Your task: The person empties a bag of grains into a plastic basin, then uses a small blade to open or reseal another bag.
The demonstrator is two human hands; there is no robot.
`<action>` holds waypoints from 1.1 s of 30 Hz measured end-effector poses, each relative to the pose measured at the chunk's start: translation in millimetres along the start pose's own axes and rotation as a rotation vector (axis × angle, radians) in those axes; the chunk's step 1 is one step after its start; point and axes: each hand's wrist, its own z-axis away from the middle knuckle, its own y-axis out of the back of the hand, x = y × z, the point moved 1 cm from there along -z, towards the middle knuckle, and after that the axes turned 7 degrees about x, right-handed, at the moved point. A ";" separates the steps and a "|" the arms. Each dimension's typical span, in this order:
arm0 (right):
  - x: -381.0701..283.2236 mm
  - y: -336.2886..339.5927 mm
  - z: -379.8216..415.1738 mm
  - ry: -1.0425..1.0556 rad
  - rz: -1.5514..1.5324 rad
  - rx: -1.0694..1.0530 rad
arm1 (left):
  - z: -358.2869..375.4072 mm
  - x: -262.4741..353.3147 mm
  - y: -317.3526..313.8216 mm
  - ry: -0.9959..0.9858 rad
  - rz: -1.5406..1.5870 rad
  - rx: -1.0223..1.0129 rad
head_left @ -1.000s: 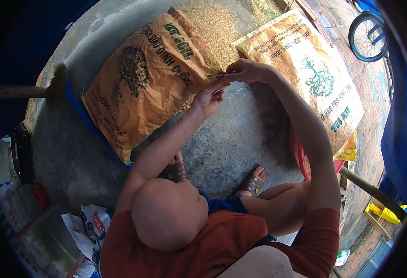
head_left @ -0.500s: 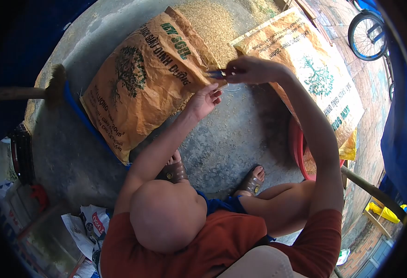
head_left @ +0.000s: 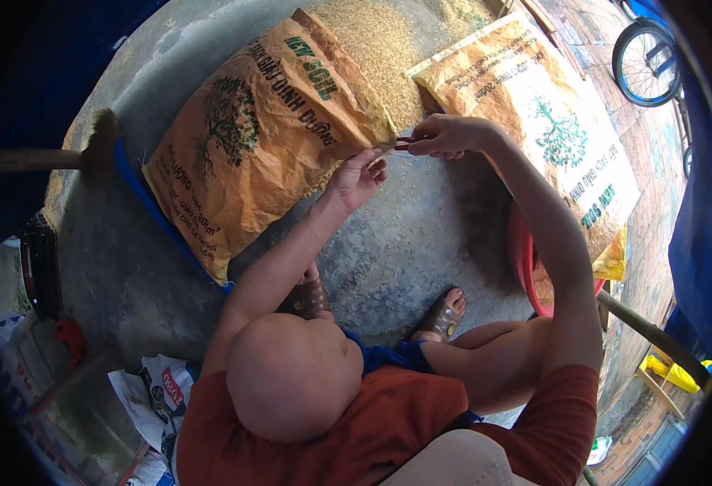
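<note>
An orange sack (head_left: 250,121) with a printed tree lies on its side at centre left, its mouth end toward the middle. At the near corner of that end, my left hand (head_left: 357,182) pinches the sack's edge between thumb and forefinger, the other fingers curled. My right hand (head_left: 445,136) is closed around a small hand tool (head_left: 403,144), perhaps scissors, whose tip meets the sack's corner by my left fingertips. The tool's exact shape is too small to tell.
Spilled grain or husks (head_left: 372,49) lie beyond the sack. A second printed sack (head_left: 546,121) is at the right, above a red basin (head_left: 522,259). A broom (head_left: 99,150) is at the left, a bicycle wheel (head_left: 646,63) at the upper right. My sandalled feet are below.
My right hand has turned and lowered slightly, bringing the tool's tip close to my left fingertips. The sack's mouth edge has shifted and looks flatter. My left hand has barely moved.
</note>
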 end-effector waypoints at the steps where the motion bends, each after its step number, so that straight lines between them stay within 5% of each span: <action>1: -2.9 0.0 0.5 -0.002 0.000 -0.001 | -0.1 -0.2 -0.4 -0.001 -0.002 0.003; 22: -6.3 -7.3 -1.6 0.020 -0.060 0.009 | 1.6 1.0 -7.6 -0.002 -0.024 -0.023; 28: -45.2 14.8 24.7 0.316 -0.595 -0.083 | -2.0 -1.1 -6.6 -0.004 -0.010 -0.020; 32: -33.9 17.9 16.0 0.023 0.188 0.046 | 0.3 -0.3 -7.5 -0.010 -0.046 -0.003; 33: -27.7 18.5 12.2 0.026 0.189 0.047 | 0.5 0.4 -6.9 -0.013 -0.047 -0.003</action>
